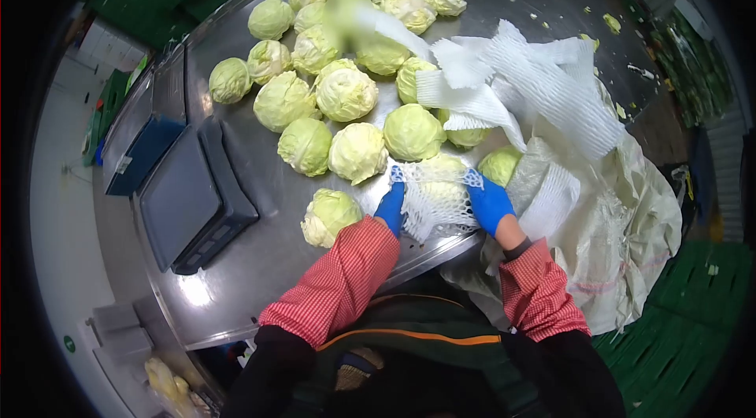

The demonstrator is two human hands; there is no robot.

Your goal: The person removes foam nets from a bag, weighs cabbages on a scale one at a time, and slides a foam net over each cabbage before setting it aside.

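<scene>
The left hand (391,205) and right hand (490,201) are stretching a foam net (429,212) at a cabbage (444,160), fingers curled into the mesh edge; overpulling may be risking a tear.

Pale-green blur (344,18) across some rear cabbages (311,16), one front cabbage (444,163) partly hidden by white mesh (425,213).

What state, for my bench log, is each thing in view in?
Left hand: blue-gloved, gripping the netting
Right hand: blue-gloved, gripping the netting
Netting: stretched between the hands
Cabbage between the hands: partly covered by netting
Loose cabbages: bare, resting on the table
White sleeves: flattened, heaped loosely
Woven sack: crumpled
Grey plastic unit: on the table, use unclear
Metal table: strewn with leaf scraps at far right
</scene>
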